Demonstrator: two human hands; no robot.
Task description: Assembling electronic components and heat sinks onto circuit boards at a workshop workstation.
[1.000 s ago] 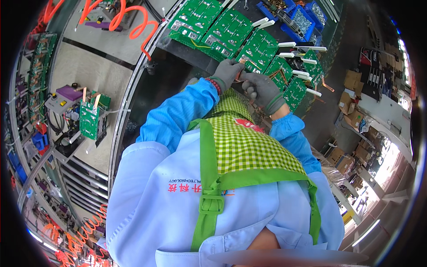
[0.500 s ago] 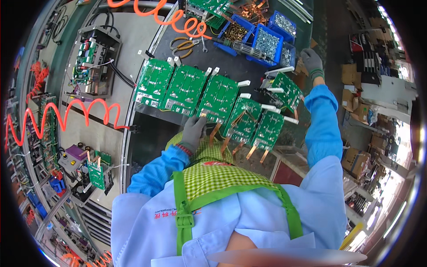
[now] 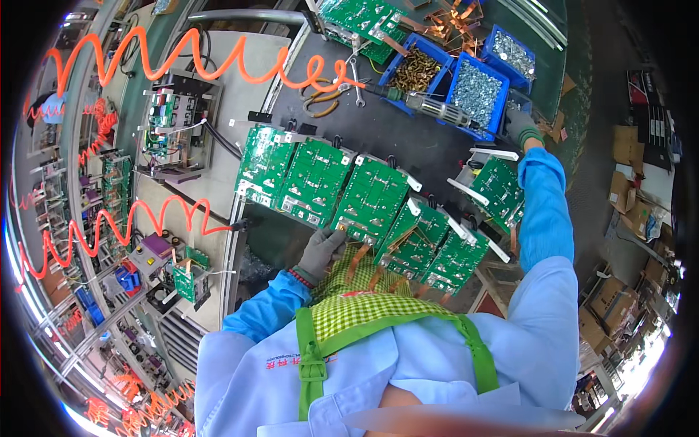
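Several green circuit boards (image 3: 371,200) stand in a slanting row along the near side of the dark bench. My left hand (image 3: 322,253), in a grey glove, is at the lower edge of the middle board. Its fingers are closed on a copper strip (image 3: 341,229), of which only a small end shows. Out to the far right, my gloved right hand (image 3: 521,127) reaches down at a small blue bin (image 3: 518,100); its fingertips are hidden. Beside the right forearm another green board (image 3: 497,187) with white bars sits apart from the row.
Blue bins of silver screws (image 3: 477,93) and brass-coloured fasteners (image 3: 416,71) stand at the back. A screwdriver-like power tool (image 3: 440,111) lies across them, on an orange coiled hose (image 3: 240,62). Pliers (image 3: 320,100), a wrench (image 3: 357,84) and copper strips (image 3: 453,33) lie nearby.
My right hand has come down from beside the bins to the small bin at the right. The left hand stays at the middle board's lower edge. The whole view has shifted.
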